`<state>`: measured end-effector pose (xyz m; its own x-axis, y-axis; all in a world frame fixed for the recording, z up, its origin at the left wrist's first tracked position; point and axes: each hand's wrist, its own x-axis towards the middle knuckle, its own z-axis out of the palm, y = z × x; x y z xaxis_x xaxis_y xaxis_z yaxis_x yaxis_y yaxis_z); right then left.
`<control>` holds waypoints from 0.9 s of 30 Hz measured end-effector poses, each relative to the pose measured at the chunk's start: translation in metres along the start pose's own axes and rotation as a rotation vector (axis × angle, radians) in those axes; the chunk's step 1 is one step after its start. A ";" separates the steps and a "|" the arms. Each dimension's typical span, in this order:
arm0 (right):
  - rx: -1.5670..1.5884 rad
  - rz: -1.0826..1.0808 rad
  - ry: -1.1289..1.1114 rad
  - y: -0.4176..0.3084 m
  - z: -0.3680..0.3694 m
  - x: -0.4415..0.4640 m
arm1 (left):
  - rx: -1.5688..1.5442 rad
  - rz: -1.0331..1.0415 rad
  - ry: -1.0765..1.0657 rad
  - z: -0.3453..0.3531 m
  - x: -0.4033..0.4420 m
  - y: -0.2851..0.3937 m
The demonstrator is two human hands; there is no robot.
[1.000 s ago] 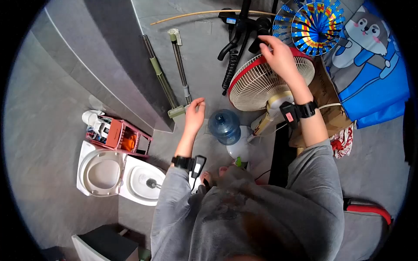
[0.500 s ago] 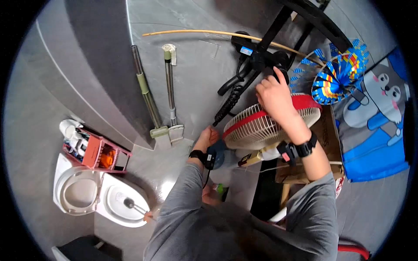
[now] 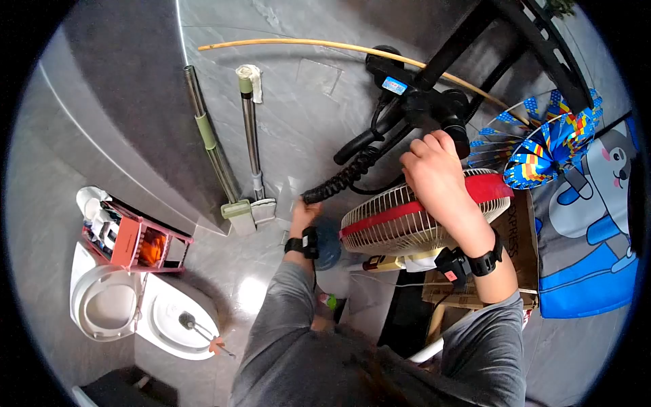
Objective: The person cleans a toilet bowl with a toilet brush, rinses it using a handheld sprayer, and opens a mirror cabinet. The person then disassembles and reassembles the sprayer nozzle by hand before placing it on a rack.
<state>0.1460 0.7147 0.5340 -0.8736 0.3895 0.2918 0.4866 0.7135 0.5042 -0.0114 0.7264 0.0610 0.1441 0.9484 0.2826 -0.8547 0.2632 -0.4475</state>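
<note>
A black tubular frame [image 3: 407, 108] with a dark grip stands on the tiled floor at upper middle. From it a coiled black cable [image 3: 349, 178] runs down-left. My left hand [image 3: 305, 214] is closed at the cable's lower end; its fingertips are partly hidden. My right hand [image 3: 434, 168] is curled against a round black part [image 3: 453, 136] of the frame, its far fingers out of sight. Just below that hand is a fan [image 3: 397, 220] with a red rim and pale grille. The right forearm passes over the fan.
Two mop poles [image 3: 251, 142] lean at left. A long thin stick [image 3: 305, 43] arches across the top to a blue patterned ornament [image 3: 546, 156]. At right are a cardboard box [image 3: 519, 230] and a blue cartoon-printed cover [image 3: 576, 288]. A toilet [image 3: 176, 315] and pink rack [image 3: 180, 237] stand lower left.
My left hand and the cable's end have shifted left. My right hand's raised index finger has curled in against the black part. The whole view has shifted slightly.
</note>
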 end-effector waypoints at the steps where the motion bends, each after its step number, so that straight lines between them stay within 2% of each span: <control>1: 0.018 -0.010 -0.003 0.001 0.001 0.000 | 0.180 0.269 0.274 0.023 -0.014 0.000; 2: 0.037 -0.019 -0.002 0.002 0.001 0.000 | 0.362 0.540 0.545 0.056 -0.025 -0.008; 3: 0.045 -0.016 0.009 0.003 0.002 0.000 | 0.463 0.754 0.711 0.112 -0.035 -0.035; 4: 0.060 -0.024 0.010 0.003 0.004 -0.001 | 0.357 0.732 0.593 0.106 -0.057 -0.006; 5: 0.076 -0.032 0.011 0.004 0.006 -0.001 | 0.428 0.703 0.615 0.121 -0.082 0.004; 6: 0.085 -0.030 0.022 0.003 0.006 -0.001 | 0.516 0.835 0.761 0.127 -0.103 0.020; 8: 0.041 -0.023 0.016 0.002 0.006 0.000 | 0.574 0.720 0.612 0.172 -0.156 0.021; 9: 0.059 -0.030 0.022 0.002 0.007 0.000 | 0.488 0.881 0.700 0.194 -0.170 0.010; 14: 0.089 -0.062 0.068 0.007 0.010 0.002 | 0.444 1.050 0.847 0.245 -0.265 -0.038; 17: 0.142 -0.087 0.058 0.010 0.007 0.004 | 0.529 1.089 0.877 0.236 -0.311 -0.068; 23: 0.263 -0.112 0.074 0.015 -0.001 0.004 | 0.526 1.136 0.994 0.224 -0.351 -0.115; 25: 0.358 -0.115 0.167 0.015 -0.001 0.004 | 0.649 1.090 0.946 0.205 -0.368 -0.110; 26: 0.394 -0.065 0.129 0.009 -0.009 0.005 | 0.565 1.103 0.886 0.208 -0.367 -0.115; 27: 0.397 -0.091 0.190 0.005 -0.009 0.003 | 0.483 1.114 0.824 0.211 -0.362 -0.123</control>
<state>0.1465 0.7144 0.5448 -0.8767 0.2278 0.4236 0.3335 0.9225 0.1942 -0.0633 0.3134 0.1924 -0.5917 0.4914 -0.6391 -0.7685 -0.5833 0.2630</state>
